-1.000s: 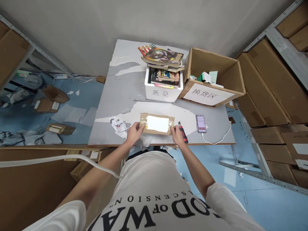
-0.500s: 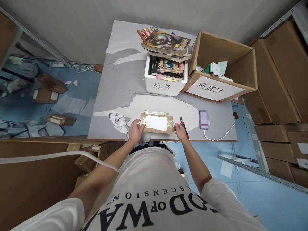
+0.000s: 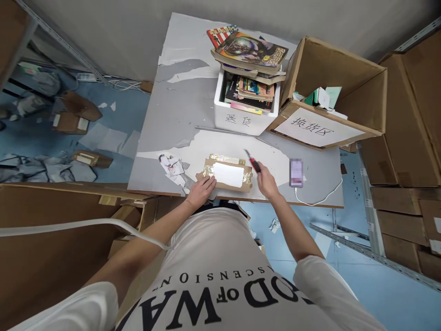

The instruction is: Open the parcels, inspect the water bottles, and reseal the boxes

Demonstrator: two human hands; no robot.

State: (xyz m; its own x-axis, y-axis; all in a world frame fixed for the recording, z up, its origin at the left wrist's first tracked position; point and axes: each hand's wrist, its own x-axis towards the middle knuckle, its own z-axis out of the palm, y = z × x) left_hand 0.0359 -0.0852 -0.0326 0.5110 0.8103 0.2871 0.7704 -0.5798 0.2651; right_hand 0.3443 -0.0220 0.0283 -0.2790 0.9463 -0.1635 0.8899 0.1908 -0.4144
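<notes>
A small flat cardboard box (image 3: 245,186) with a white label and shiny clear tape lies near the table's front edge. My left hand (image 3: 202,189) grips its left front corner, fingers over the top and thumb by the left side. To the right of the box, my right hand (image 3: 267,181) is closed around a red and black utility knife (image 3: 254,164). The knife's tip points up and left, above the table and apart from the box. Behind the box a second taped piece (image 3: 227,159) shows in part; the box hides the rest.
Torn paper scraps (image 3: 172,170) lie left of the box. A phone (image 3: 296,173) with a white cable is at the right. Further back stand a white foam bin (image 3: 241,120) piled with books and an open carton (image 3: 375,101). A large carton (image 3: 69,230) stands at left.
My right hand has picked the utility knife up from the table and turned its tip left. My left hand has shifted from the box's left end onto its front corner.
</notes>
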